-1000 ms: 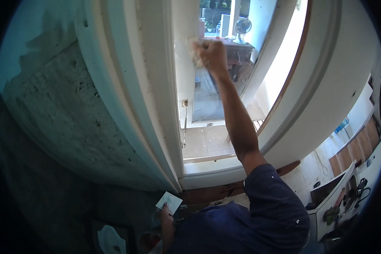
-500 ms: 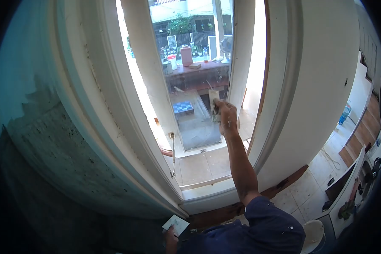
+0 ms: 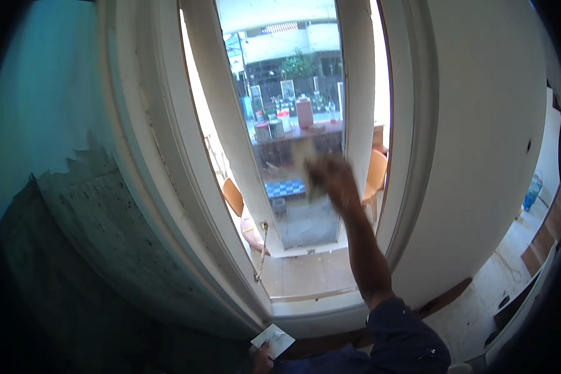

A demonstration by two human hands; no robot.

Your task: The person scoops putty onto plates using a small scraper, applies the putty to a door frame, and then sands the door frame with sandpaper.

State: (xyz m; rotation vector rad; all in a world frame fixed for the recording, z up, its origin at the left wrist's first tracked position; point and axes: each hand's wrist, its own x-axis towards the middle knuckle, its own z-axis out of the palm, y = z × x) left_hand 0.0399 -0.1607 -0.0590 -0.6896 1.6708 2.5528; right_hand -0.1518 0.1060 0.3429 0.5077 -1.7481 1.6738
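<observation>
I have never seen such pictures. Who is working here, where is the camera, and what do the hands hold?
There is no machine: these are a person's bare hands. Every picture comes from one camera worn on the head, looking forward and down. The right hand is raised before a tall glass panel, holding a pale flat tool, too blurred to name. The left hand, low down, holds a small white square board. Seen through the glass, a dark brown table bears a pink upright container and other small containers.
</observation>
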